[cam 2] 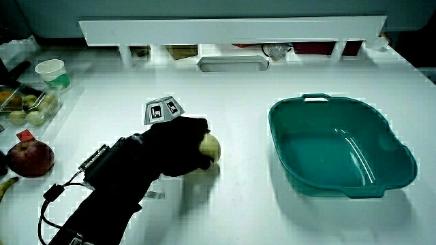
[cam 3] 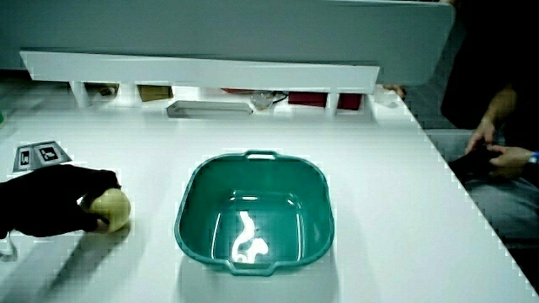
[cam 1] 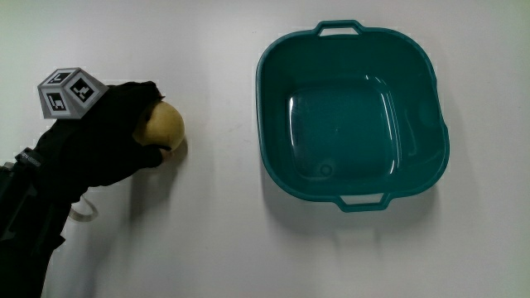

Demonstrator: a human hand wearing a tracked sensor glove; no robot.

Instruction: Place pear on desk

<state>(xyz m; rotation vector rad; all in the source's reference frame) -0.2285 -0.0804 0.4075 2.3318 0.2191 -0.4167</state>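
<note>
A yellow-green pear (cam 1: 164, 124) rests on the white table beside the teal basin (cam 1: 277, 62). The gloved hand (cam 1: 124, 128) wraps around the pear, its fingers curled over it, with the patterned cube (cam 1: 69, 92) on its back. In both side views the pear (cam 2: 210, 145) (cam 3: 113, 207) shows at the fingertips of the hand (cam 2: 178, 143) (cam 3: 59, 202), low against the table surface. The basin (cam 2: 286, 167) (cam 3: 189, 231) holds nothing.
At the table's edge in a side view lie a red apple (cam 2: 28, 158), a clear box of fruit (cam 2: 27, 105), a paper cup (cam 2: 54, 73) and a banana tip (cam 2: 7, 185). A low white partition (cam 2: 231, 30) and a small grey tray (cam 2: 231, 64) stand farther from the person.
</note>
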